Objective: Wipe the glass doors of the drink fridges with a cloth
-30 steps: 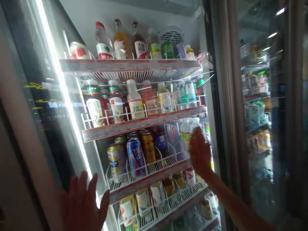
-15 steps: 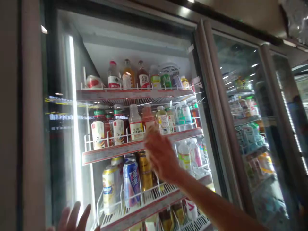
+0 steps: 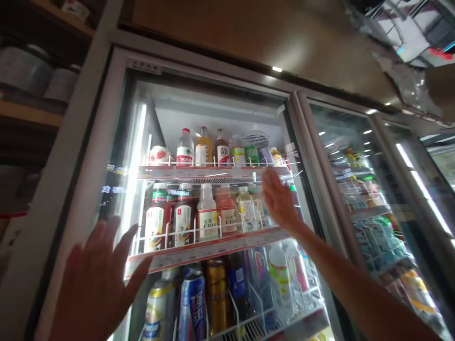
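My left hand (image 3: 97,279) is raised at the lower left with its fingers spread and nothing in it, in front of the refrigerator's left door frame and glass. My right hand (image 3: 279,199) is stretched up before the glass door (image 3: 220,104), overlapping the right end of the middle shelf. Motion smears its fingers, and I cannot tell whether it holds anything. Behind the glass stand dark red bottles (image 3: 155,222), a clear bottle with a yellow label (image 3: 207,220), and a pink bottle (image 3: 227,213). Whether either hand touches the glass is unclear.
Lower down are a blue can (image 3: 192,303) and a gold can (image 3: 216,293). More bottles line the top shelf (image 3: 213,173). A second glass door (image 3: 355,189) is on the right. Shelving with jars (image 3: 26,71) stands at the left, and a brown panel (image 3: 249,42) runs above.
My right hand has moved up and to the right across the glass. My left hand has risen further into view. The view has tilted upward, showing more above the refrigerator.
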`<action>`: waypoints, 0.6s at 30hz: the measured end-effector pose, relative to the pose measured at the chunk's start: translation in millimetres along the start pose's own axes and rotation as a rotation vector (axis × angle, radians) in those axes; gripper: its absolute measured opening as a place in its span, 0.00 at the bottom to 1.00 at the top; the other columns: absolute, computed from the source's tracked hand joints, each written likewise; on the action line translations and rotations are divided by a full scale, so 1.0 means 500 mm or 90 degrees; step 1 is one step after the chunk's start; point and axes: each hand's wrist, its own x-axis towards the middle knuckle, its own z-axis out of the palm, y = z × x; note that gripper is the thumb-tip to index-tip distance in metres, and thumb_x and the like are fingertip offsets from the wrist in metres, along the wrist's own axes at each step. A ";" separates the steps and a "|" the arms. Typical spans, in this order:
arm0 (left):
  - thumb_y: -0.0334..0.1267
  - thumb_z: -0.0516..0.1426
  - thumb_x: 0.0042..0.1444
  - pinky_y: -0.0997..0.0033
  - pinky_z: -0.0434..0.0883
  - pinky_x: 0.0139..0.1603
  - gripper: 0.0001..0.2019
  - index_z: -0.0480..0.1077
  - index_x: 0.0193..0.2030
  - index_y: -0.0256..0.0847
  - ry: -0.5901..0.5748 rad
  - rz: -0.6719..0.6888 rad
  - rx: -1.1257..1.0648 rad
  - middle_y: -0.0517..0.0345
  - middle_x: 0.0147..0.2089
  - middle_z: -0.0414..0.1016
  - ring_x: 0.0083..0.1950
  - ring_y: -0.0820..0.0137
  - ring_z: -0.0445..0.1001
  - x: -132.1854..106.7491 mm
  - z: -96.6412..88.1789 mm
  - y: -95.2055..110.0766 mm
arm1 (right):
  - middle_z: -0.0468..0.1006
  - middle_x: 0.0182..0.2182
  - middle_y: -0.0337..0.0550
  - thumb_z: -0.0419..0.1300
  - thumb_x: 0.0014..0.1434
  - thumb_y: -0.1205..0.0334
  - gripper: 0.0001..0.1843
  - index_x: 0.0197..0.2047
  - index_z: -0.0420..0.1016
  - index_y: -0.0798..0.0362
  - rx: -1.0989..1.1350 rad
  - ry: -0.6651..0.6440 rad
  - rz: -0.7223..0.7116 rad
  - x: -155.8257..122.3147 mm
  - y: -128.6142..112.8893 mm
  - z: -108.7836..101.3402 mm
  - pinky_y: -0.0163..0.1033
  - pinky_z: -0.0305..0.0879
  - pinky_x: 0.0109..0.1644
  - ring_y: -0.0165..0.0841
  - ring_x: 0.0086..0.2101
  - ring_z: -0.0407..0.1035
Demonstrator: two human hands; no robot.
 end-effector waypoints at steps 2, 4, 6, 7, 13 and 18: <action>0.48 0.41 0.61 0.39 0.48 0.64 0.29 0.43 0.67 0.44 -0.038 -0.001 0.043 0.47 0.71 0.41 0.70 0.51 0.42 0.093 0.002 -0.002 | 0.53 0.64 0.49 0.36 0.64 0.62 0.26 0.64 0.52 0.52 -0.012 0.049 0.067 0.050 0.029 0.003 0.60 0.51 0.61 0.42 0.64 0.44; 0.49 0.39 0.62 0.39 0.49 0.63 0.28 0.48 0.65 0.36 -0.066 0.002 0.073 0.40 0.69 0.46 0.69 0.50 0.43 0.145 0.007 -0.002 | 0.51 0.65 0.47 0.37 0.64 0.62 0.26 0.65 0.51 0.52 -0.009 0.047 0.042 0.078 0.022 0.012 0.57 0.50 0.62 0.40 0.65 0.40; 0.49 0.39 0.63 0.39 0.49 0.63 0.28 0.49 0.64 0.35 -0.066 0.000 0.081 0.38 0.68 0.46 0.69 0.51 0.43 0.157 0.013 0.000 | 0.51 0.65 0.39 0.41 0.64 0.58 0.25 0.64 0.53 0.47 0.003 -0.004 -0.061 0.080 0.005 0.017 0.49 0.51 0.63 0.35 0.65 0.42; 0.49 0.39 0.63 0.40 0.48 0.63 0.27 0.49 0.64 0.35 -0.061 -0.002 0.080 0.39 0.69 0.45 0.70 0.52 0.42 0.154 0.015 0.002 | 0.53 0.64 0.37 0.42 0.64 0.56 0.24 0.63 0.54 0.45 0.010 -0.029 -0.113 0.078 0.004 0.016 0.46 0.52 0.64 0.34 0.64 0.44; 0.48 0.38 0.63 0.41 0.46 0.64 0.27 0.50 0.64 0.33 -0.033 0.003 0.068 0.37 0.68 0.46 0.70 0.53 0.41 0.134 0.018 0.011 | 0.59 0.59 0.61 0.30 0.65 0.61 0.29 0.61 0.56 0.65 -0.014 0.122 0.047 0.113 0.073 0.001 0.50 0.53 0.61 0.39 0.61 0.51; 0.47 0.39 0.63 0.40 0.46 0.64 0.27 0.47 0.65 0.35 -0.021 0.005 0.041 0.38 0.69 0.44 0.70 0.52 0.40 0.142 0.015 0.013 | 0.63 0.59 0.43 0.42 0.64 0.58 0.24 0.63 0.56 0.50 0.002 0.039 -0.058 0.129 0.002 0.028 0.40 0.58 0.60 0.31 0.59 0.56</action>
